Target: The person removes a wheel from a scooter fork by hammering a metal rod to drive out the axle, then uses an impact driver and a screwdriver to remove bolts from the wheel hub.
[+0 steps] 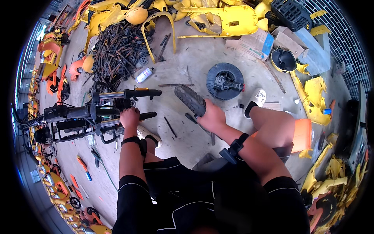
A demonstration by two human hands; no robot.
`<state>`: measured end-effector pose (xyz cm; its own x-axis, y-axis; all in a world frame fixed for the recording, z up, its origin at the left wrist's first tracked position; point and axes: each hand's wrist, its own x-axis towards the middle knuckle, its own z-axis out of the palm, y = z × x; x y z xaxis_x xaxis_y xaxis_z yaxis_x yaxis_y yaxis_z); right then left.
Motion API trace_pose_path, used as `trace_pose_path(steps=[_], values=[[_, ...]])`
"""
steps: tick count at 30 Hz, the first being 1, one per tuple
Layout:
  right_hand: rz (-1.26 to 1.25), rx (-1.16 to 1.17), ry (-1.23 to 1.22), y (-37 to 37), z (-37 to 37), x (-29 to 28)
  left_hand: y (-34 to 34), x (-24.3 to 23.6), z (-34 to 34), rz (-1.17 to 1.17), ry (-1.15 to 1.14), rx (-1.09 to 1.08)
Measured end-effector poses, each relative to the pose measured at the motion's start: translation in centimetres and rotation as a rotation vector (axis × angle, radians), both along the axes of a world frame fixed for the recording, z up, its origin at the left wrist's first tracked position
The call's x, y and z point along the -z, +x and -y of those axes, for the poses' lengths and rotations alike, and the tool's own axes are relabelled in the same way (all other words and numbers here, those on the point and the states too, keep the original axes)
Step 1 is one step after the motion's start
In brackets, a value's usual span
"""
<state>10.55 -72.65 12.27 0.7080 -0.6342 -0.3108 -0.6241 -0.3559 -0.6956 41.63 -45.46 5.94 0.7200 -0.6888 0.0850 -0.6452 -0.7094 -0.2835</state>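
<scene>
On the left lies a black scooter frame (pixel 70 115), its two fork legs pointing right. My left hand (pixel 129 116) is closed around the lower fork leg (pixel 147 116). In my right hand (pixel 212 117) is a black wheel with a knobby tyre (pixel 190 99), seen nearly edge-on and tilted. It is held off the right ends of the fork legs, apart from them. My fingers on the wheel's far side are partly hidden. A round black tray (pixel 213 92) with a dark power tool (pixel 226 82) sits beyond my right hand.
A heap of dark metal parts (pixel 117 50) rises at the far left, near a spray can (pixel 144 75). Yellow body panels (pixel 237 21) lie along the back. Thin rods (pixel 170 127) are scattered on the concrete floor. An orange stool (pixel 302 134) is beneath me.
</scene>
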Motion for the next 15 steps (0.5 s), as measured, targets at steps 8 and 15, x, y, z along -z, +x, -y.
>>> trace_pose_path(steps=[8, 15], values=[[0.304, -0.039, -0.143, -8.9, 13.1, -9.5, -3.4, 0.2, 0.8, 0.000, 0.006, -0.119], [0.471, 0.239, -0.214, -12.5, 20.6, -9.8, -10.0, 3.6, 9.8, 0.020, 0.010, -0.184]])
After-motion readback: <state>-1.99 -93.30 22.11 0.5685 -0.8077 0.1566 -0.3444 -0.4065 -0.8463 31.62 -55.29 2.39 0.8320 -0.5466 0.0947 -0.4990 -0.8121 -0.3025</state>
